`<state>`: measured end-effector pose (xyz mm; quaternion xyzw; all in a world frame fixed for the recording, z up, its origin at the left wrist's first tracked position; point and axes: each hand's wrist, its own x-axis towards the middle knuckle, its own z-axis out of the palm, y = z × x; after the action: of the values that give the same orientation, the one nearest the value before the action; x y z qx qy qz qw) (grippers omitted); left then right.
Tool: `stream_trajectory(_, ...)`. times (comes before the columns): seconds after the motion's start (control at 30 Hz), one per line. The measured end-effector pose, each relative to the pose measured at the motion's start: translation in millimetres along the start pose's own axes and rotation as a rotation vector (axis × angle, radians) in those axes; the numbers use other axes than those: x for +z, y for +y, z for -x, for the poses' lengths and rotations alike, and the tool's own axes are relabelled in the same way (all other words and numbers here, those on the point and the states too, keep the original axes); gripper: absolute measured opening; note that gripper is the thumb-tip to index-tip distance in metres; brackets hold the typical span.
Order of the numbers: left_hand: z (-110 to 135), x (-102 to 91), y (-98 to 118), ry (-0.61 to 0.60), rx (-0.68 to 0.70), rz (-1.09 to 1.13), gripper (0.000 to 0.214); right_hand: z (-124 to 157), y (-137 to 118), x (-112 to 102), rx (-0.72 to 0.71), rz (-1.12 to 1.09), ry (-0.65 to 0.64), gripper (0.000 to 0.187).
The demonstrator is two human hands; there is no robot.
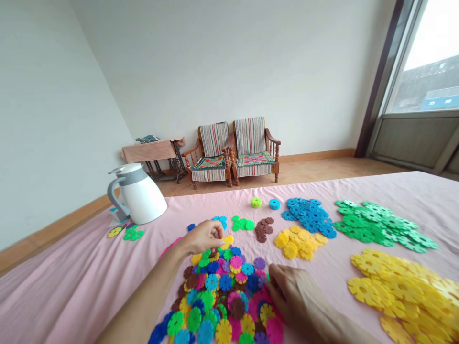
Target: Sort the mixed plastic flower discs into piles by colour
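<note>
a mixed heap (225,283) of flower-shaped discs lies spread on the pink cloth (89,282). at the heap's far left end i see the left hand (205,237), fingers curled toward the thumb, just above a brown disc (214,251); whether it pinches that one i can't tell. the right hand (296,289) lies at the heap's right edge, knuckles bent, fingertips hidden, so i can't tell its grip either. right of the heap is a yellow pile (401,286); beyond it, leftward, a jug (141,198).
</note>
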<state>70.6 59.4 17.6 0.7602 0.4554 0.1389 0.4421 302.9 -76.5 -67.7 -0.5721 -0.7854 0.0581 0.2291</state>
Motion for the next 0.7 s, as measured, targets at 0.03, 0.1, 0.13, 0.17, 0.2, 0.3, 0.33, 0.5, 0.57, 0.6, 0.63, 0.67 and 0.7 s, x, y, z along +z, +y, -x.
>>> stream_trajectory(0.03,-8,12.4,8,-0.022,0.030,0.035,0.016,2,-2,0,0.002,0.036,-0.020,0.025)
stream_trajectory(0.1,-25,37.6,21,-0.040,0.070,0.056,0.015,4,-6,0,0.011,0.082,-0.041,0.025)
stream_trajectory(0.13,-33,49.4,26,-0.041,0.090,0.068,0.014,5,-6,0,0.015,0.094,-0.043,0.025)
stream_trajectory(0.17,-40,59.8,31,-0.043,0.107,0.080,0.013,5,-7,0,0.018,0.101,-0.040,0.026)
stream_trajectory(0.2,-47,68.4,35,-0.040,0.121,0.093,0.013,5,-6,-1,0.018,0.103,-0.037,0.027)
stream_trajectory(0.3,-57,81.2,40,0.036,0.154,0.111,0.015,4,-5,-3,0.013,0.110,-0.030,0.028)
stream_trajectory(0.33,-57,80.7,39,0.071,0.162,0.108,0.015,4,-5,-3,0.012,0.113,-0.024,0.028)
stream_trajectory(0.5,-29,53.4,20,0.213,0.175,0.042,0.008,4,-4,-1,-0.003,0.104,0.012,0.027)
stream_trajectory(0.57,-11,38.8,6,0.291,0.177,-0.028,0.007,5,-3,1,-0.005,0.099,0.021,0.027)
stream_trajectory(0.6,-2,32.6,-1,0.340,0.177,-0.112,0.008,5,-2,3,-0.004,0.098,0.025,0.027)
stream_trajectory(0.63,6,27.3,-9,0.373,0.164,-0.192,0.009,4,-1,4,-0.004,0.099,0.030,0.028)
stream_trajectory(0.67,15,23.1,-16,0.397,0.157,-0.266,0.011,4,0,6,-0.005,0.100,0.035,0.029)
stream_trajectory(0.7,22,20.1,-22,0.405,0.153,-0.327,0.013,4,1,7,-0.005,0.104,0.037,0.030)
